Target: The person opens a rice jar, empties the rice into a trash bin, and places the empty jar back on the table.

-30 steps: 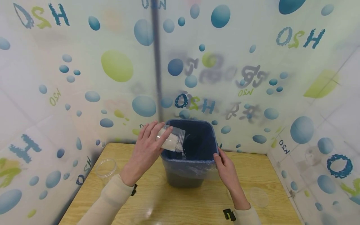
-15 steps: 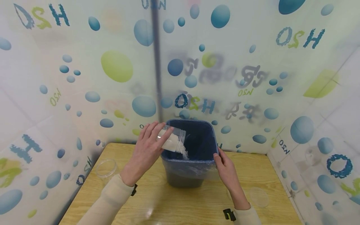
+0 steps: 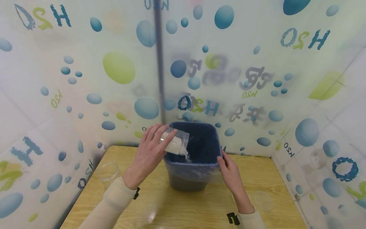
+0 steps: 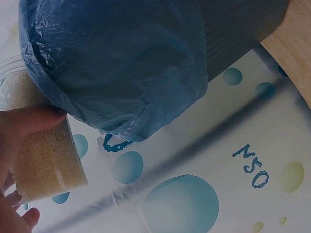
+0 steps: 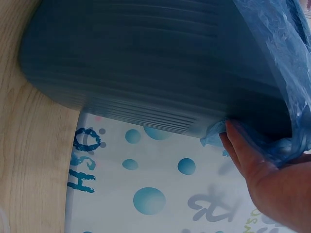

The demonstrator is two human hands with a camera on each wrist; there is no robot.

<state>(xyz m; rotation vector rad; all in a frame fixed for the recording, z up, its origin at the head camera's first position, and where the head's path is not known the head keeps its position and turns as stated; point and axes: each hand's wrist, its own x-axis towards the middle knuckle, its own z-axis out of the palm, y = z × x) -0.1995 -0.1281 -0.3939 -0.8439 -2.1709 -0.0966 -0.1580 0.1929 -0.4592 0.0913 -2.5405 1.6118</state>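
Note:
My left hand (image 3: 150, 149) grips a clear plastic jar (image 3: 173, 142) tipped on its side, mouth to the right, over the near left rim of a trash bin (image 3: 187, 183). Pale, rice-like grains (image 3: 187, 156) fall from the jar's mouth into the bin. More grains fill the jar body (image 4: 48, 167) in the left wrist view. A thin blue bag (image 4: 126, 68) lines the bin and is folded over its rim. At the bin's right side, my right hand (image 3: 231, 175) holds the rim and liner, thumb on top. Its fingers pinch bunched liner (image 5: 211, 135) in the right wrist view.
A second clear jar (image 3: 108, 171) stands without a lid on the wooden table (image 3: 171, 211) at left. A clear round lid (image 3: 263, 201) lies at right, beyond my right wrist. Bubble-print curtain (image 3: 243, 47) surfaces enclose the back and sides.
A few grains at the jar's mouth have grown into a steady stream falling into the bin, thicker half a second ago. Both hands and the bin stay nearly in place.

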